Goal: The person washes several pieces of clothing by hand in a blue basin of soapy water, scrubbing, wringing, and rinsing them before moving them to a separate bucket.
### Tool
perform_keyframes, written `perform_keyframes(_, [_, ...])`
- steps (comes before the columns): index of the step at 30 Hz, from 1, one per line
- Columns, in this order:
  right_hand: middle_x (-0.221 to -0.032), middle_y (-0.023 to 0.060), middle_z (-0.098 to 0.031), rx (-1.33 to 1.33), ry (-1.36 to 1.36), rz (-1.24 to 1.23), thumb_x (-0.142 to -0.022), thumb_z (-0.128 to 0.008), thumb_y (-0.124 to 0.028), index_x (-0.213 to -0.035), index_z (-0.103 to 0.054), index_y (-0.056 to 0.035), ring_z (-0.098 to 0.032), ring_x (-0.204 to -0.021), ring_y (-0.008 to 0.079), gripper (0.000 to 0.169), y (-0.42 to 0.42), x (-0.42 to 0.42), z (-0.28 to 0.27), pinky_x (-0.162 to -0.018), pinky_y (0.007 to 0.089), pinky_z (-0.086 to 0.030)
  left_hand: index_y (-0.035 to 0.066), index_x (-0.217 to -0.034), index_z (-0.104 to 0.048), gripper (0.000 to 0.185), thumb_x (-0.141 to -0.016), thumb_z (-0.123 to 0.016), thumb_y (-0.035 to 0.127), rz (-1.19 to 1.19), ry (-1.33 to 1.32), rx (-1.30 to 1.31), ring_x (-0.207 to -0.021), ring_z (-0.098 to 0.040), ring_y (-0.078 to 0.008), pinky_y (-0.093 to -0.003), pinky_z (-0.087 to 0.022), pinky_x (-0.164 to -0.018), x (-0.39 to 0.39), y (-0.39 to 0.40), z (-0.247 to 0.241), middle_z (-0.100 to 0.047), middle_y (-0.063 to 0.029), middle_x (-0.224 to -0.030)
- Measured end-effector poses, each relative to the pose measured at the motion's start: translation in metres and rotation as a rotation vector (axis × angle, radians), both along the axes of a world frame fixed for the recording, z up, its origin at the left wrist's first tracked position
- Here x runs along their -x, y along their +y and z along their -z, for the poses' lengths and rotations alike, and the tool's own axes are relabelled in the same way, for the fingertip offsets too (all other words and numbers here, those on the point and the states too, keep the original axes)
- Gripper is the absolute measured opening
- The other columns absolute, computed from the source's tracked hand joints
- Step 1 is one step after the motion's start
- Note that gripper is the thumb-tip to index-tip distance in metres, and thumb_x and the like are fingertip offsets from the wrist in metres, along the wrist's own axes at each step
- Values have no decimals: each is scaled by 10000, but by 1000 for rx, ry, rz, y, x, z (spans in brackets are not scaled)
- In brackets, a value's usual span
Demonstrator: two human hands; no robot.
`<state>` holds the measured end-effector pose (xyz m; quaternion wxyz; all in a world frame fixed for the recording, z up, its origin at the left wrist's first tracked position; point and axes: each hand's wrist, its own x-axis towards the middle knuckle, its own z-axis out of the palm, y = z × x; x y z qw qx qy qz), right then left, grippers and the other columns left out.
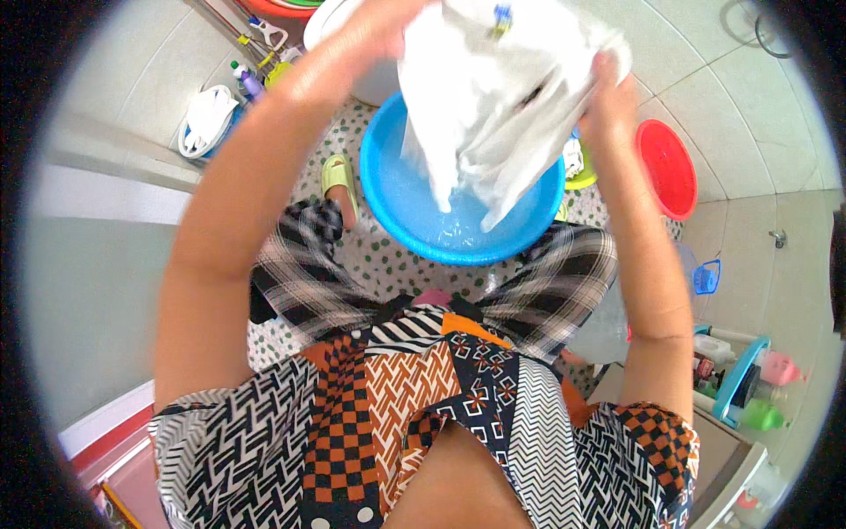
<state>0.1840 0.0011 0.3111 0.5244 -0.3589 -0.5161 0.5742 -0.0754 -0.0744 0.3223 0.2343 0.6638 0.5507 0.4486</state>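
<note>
A wet white cloth garment point(476, 99) with a small blue and yellow print hangs raised between my hands. My left hand point(396, 23) grips its upper left edge, partly cut by the top of the picture and blurred. On the other side, my right hand point(608, 99) is closed on a bunched part of the cloth. Its lower ends dangle inside a big blue plastic basin point(462, 254), which holds water and stands on the floor between my knees.
A red basin point(667, 170) leans by the tiled wall at right. A white lidded bucket point(373, 82) stands behind the blue basin. At left are a bin point(206, 122) and a purple bottle point(250, 82). A rack with bottles point(730, 380) is at lower right.
</note>
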Motion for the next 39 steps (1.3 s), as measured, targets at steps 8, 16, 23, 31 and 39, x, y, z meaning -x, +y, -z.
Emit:
perform_keyframes(8, [-1475,151,-335,-401,-1121,-140,-911,-589,-269,-1389,-451,-253,-385,-1291,418,497,-19,5,208,-1017,558,-364,321,-1375,-465,599,-835,-649,138,-539,592,554,-1384,-191,-415,-606,-296,-1043,-60,-45,176,-174,-125,-1538])
perform_keyframes(16, [-1563,55,-184,-149,-1320,-388,-865,-631,-279,-1377,-414,-456,-233,-1371,476,583,-80,11,261,-1039,624,-309,401,-1415,-394,633,-865,-568,142,-387,657,755,-1429,-19,-436,-723,-171,-1042,-97,-64,234,-38,-61,-1591])
perform_keyframes(23, [-1500,145,-287,-131,-1231,-432,-899,-546,-208,-1395,-433,-263,-398,-1284,416,512,-47,9,344,-1033,500,-374,233,-1329,-524,490,-856,-608,324,-394,504,792,-1283,-370,-383,-552,-337,-1018,-72,-5,287,-402,-150,-1419])
perform_keyframes(31, [-1395,179,-388,211,-1204,-575,-914,-507,-261,-1302,-504,-195,-460,-1200,405,394,-24,-18,363,-1003,493,-389,107,-1264,-568,445,-875,-591,322,-359,167,1011,-1135,-523,-341,-467,-423,-949,-41,2,390,-547,-175,-1262])
perform_keyframes(39, [-1290,212,-488,426,-1142,-417,-929,-468,-314,-1209,-575,-127,-522,-1115,394,354,37,20,358,-973,487,-404,54,-1223,-580,409,-888,-572,289,-364,134,1070,-1039,-571,-321,-440,-453,-897,-26,39,388,-598,-168,-1158])
